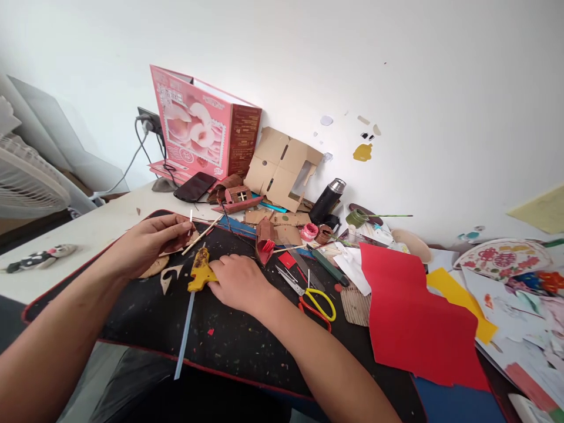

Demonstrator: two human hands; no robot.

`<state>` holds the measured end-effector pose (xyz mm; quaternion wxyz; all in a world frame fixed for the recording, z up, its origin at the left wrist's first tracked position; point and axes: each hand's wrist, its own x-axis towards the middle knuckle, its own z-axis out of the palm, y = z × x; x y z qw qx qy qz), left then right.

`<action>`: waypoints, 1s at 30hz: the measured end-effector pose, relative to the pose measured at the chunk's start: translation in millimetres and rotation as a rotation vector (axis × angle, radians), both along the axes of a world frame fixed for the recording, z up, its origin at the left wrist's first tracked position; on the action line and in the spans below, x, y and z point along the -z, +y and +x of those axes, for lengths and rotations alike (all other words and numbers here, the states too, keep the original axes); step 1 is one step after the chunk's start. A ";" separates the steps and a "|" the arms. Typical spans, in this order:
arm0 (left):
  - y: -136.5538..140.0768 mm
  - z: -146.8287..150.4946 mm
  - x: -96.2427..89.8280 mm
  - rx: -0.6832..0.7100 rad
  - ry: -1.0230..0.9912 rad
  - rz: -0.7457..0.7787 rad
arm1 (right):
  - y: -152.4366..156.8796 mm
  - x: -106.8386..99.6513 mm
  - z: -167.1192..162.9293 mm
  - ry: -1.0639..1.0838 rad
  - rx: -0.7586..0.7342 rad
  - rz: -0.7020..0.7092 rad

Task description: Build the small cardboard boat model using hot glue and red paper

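My left hand point(150, 245) is closed in a pinch, and a short thin white stick point(191, 216) stands up at its fingertips. The lower part of the stick is hidden by the fingers. A yellow hot glue gun point(201, 274) lies low over the black mat, with my right hand point(240, 283) closed around its handle. From the back of the gun a long translucent glue stick point(185, 335) sticks out toward me. Its brown-stained nose points away from me. Beneath my left hand are a round tan piece point(154, 267) and a cut-out tan scrap point(171, 276).
Scissors point(315, 296), a green-handled knife point(329, 266) and red paper point(414, 311) lie on the right. Behind stand brown model boats point(238, 197), paint jars point(309, 231), a black thermos point(326, 200), cardboard point(282, 167) and a pink box point(198, 123). A phone point(195, 187) rests at the back left.
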<state>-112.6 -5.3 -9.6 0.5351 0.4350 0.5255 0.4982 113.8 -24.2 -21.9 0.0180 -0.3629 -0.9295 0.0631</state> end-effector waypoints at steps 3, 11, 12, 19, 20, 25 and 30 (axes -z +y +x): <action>-1.5 -4.8 -2.6 -0.048 -0.003 0.049 | 0.1 5.0 2.0 0.140 0.070 -0.059; -7.6 -22.2 -2.6 -0.237 -0.064 0.167 | 4.7 17.3 15.0 0.917 0.291 -0.328; -8.3 -21.1 -0.6 -0.230 -0.072 0.154 | 6.0 17.0 17.2 1.012 0.310 -0.405; -9.3 10.2 8.7 -0.111 -0.110 0.067 | 17.5 6.2 31.4 1.415 0.435 -0.782; -8.8 15.5 9.0 -0.086 -0.097 0.071 | 18.9 4.9 33.6 1.468 0.451 -0.824; -2.4 33.3 9.2 -0.083 0.020 0.126 | 21.5 0.6 46.8 1.637 0.487 -1.042; 15.8 44.3 5.1 -0.059 0.164 0.187 | 23.5 2.7 55.3 1.700 0.459 -1.102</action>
